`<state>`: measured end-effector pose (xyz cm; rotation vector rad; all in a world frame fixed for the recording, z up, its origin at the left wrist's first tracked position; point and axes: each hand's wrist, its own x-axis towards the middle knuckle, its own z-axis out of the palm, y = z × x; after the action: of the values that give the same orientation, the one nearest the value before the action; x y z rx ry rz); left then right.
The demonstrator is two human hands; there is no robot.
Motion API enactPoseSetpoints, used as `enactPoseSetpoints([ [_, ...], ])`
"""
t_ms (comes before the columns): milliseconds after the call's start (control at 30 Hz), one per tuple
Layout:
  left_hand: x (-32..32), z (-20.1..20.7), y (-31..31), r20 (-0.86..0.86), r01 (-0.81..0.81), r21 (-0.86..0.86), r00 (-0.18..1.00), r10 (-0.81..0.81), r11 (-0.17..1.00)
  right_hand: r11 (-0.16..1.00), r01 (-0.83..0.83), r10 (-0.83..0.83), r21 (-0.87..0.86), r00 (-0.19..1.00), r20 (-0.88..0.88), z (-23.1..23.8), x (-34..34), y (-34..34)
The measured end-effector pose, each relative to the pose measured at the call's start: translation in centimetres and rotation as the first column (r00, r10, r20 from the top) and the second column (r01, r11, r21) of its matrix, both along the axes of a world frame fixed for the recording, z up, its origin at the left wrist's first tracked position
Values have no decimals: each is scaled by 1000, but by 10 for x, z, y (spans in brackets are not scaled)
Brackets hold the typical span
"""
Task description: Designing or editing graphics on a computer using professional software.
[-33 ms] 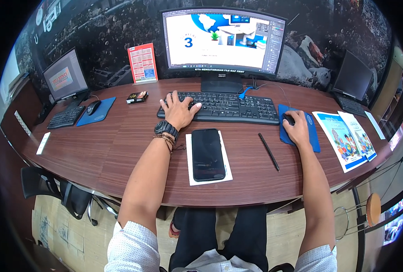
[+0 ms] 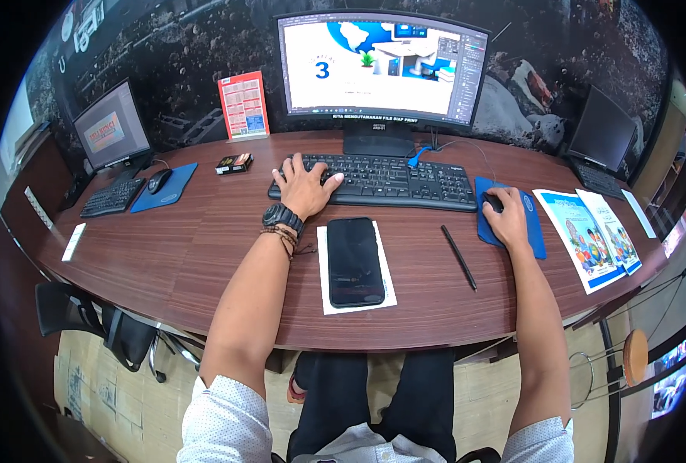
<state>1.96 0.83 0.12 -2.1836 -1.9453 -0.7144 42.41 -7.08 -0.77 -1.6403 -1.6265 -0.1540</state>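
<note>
On the left of the frame, a black chair (image 2: pixel 65 310) stands at the edge of the brown desk (image 2: pixel 227 212), below a white strip (image 2: pixel 73 243). Above these are a small keyboard (image 2: pixel 111 199), a lit side screen (image 2: pixel 107 131) and a spare mouse (image 2: pixel 158 181) on a blue mat (image 2: pixel 177 193). Toward the upper centre, a red and white calendar (image 2: pixel 244 104) stands behind a small dark box (image 2: pixel 234 163). The left hand (image 2: pixel 306 190), open with fingers spread, rests on the left end of the main keyboard (image 2: pixel 397 184) and hides some of its keys; a black watch (image 2: pixel 282 217) circles the wrist. Below, at centre, a dark phone (image 2: pixel 355 262) lies on white paper (image 2: pixel 343 310), covering most of it. The main monitor (image 2: pixel 366 89) stands behind the keyboard at top centre, showing a page with a blue design. Right of the phone, a black pen (image 2: pixel 459 258) lies slantwise, apart from both hands. At right, the right hand (image 2: pixel 507 220) curls over the black mouse (image 2: pixel 493 203) on a blue pad (image 2: pixel 536 239), partly covering both. Just beside the pad lie overlapping booklets (image 2: pixel 578 243), with a dark monitor (image 2: pixel 601 127) above them and a round stool (image 2: pixel 635 356) below the desk's edge.
</note>
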Motion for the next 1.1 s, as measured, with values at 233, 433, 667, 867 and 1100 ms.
enactPoseSetpoints([
  [233, -16, -2, -4, 92, -52, -42, 994, 56, 998, 1000, 18, -18, -5, 999, 40, 2, -1, 1],
  [433, -17, 5, -9, 46, -80, 62, 996, 77, 995, 995, -4, -10, 101, 990, 141, 13, -16, -6],
  [667, -17, 7, -8, 118, -121, -29, 985, 124, 992, 907, -353, 289, 228, 918, 272, 43, -90, 17],
  [867, -15, 9, -6, 109, -71, 47, 992, 66, 996, 931, -365, 362, -20, 916, 174, 28, -150, 57],
  [1100, -17, 5, 3, 139, 18, 55, 990, -26, 998, 948, -282, 306, -145, 933, 190, 16, -177, 79],
])
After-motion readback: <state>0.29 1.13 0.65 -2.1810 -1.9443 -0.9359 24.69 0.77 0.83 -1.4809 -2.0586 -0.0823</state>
